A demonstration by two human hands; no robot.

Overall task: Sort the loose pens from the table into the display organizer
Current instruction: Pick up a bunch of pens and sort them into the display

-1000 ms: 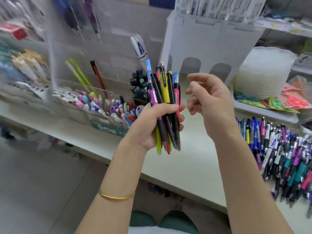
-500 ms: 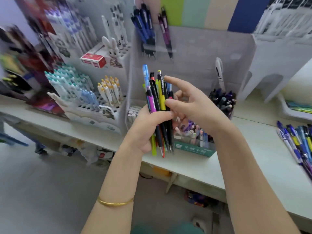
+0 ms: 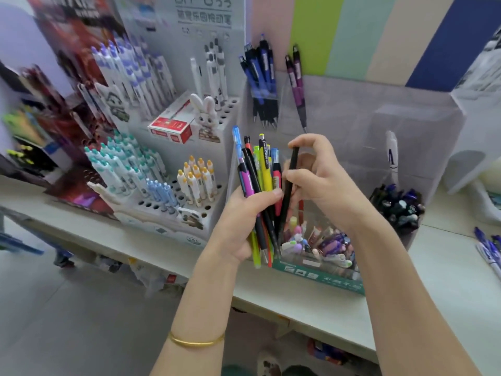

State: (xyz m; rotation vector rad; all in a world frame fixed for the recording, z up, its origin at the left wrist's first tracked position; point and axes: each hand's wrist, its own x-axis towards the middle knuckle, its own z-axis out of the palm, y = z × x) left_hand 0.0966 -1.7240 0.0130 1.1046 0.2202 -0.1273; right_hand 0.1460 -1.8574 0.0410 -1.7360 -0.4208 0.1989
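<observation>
A bundle of pens is standing upright in the left hand, whose fingers and thumb are curling round the barrels. Yellow, pink, black, red, green and light-blue pens are fanning out above the fist, and their tips are poking out below it. The right hand is pinching a single black pen between thumb and forefinger. That pen is leaning almost upright against the right side of the bundle, and the other fingers are curling loosely behind it. Both hands are hovering above the front edge of the bench, just in front of a clear organizer.

On the organizer's back wall, upper pockets are holding blue pens and purple pens, tips down. A compartment at its right end is holding a cluster of dark pens. Its low front tray is carrying small pastel items, too blurred to name.

To the left, a white tiered stand is holding rows of white pens with coloured caps, a rabbit figure and a red box. Loose pens are lying near the bench's right edge. A gold bangle is sitting on the left wrist.
</observation>
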